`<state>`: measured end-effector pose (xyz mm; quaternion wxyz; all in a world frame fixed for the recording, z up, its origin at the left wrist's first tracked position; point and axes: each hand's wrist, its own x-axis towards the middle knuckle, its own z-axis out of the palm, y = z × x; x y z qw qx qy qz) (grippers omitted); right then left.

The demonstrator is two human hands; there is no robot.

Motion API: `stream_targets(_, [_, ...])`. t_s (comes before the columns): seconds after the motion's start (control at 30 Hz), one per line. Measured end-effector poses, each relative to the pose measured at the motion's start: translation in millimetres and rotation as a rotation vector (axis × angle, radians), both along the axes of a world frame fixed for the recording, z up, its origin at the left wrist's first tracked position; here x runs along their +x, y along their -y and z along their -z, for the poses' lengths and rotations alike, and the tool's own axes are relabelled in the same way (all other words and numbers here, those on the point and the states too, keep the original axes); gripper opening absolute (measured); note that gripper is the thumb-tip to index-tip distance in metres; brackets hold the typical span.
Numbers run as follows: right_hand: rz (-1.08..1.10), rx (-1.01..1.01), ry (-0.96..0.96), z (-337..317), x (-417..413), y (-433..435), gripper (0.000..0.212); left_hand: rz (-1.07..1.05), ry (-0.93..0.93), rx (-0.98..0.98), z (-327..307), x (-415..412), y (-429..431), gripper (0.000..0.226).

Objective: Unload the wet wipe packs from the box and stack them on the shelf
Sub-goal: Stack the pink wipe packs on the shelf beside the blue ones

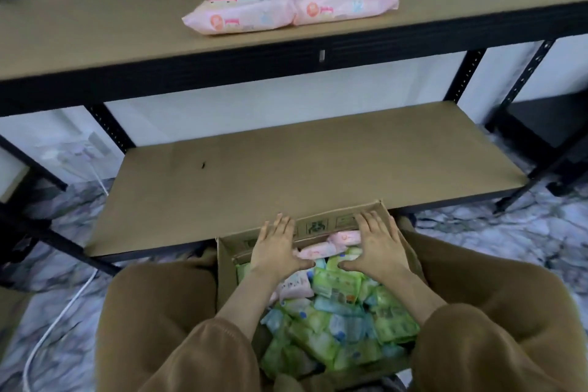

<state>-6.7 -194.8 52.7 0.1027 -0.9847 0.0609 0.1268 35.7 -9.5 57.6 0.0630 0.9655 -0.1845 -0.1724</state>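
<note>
Two pink packs (248,13) on upper shelf (95,32), more behind; box (226,280) near full, so I judge most unloading left. Grip spread on left hand (275,243) and right hand (378,245), flat over pink pack (318,251) in box.

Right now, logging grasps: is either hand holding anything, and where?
Nothing plainly held: left hand and right hand lie flat over the pink packs in the box.

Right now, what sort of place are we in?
Probably a stockroom or home storage corner: a black metal rack with brown board shelves, pink wet wipe packs on its upper shelf, and an open cardboard box crammed with more packs.
</note>
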Motion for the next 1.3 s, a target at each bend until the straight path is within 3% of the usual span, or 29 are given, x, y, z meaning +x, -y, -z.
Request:
stream_targets(0.37, [0.054,0.015,-0.201,86.3,22.7,13.1,0.105,0.024,-0.146,0.011,87.5,10.6,18.5,0.098])
stream_targets(0.63, [0.117,0.087,-0.204,150.6,37.8,23.6,0.101,0.047,-0.286,0.028,138.3,27.1,31.5,0.097])
stream_targets(0.73, [0.104,0.049,-0.164,170.1,42.6,29.7,0.092,0.067,-0.275,0.058,156.5,35.0,38.9,0.087])
stream_targets(0.9, [0.076,0.072,0.065,198.6,59.7,37.4,0.070,0.022,-0.184,0.044,181.4,49.3,54.1,0.059])
stream_targets(1.03, [0.049,-0.017,0.109,211.0,77.4,34.7,0.045,0.031,-0.117,0.083,204.8,61.2,62.2,0.053])
stream_targets(1.1, [0.014,-0.121,0.044,212.7,77.4,31.7,0.032,0.067,-0.127,0.110,211.3,66.7,67.6,0.056])
stream_targets(1.17, [-0.025,-0.252,0.078,211.5,69.5,31.2,0.036,0.096,-0.184,0.121,214.4,74.5,72.5,0.059])
stream_targets(1.3, [-0.037,-0.252,0.040,205.0,30.1,32.4,0.047,0.082,-0.227,0.099,218.5,75.2,70.5,0.055])
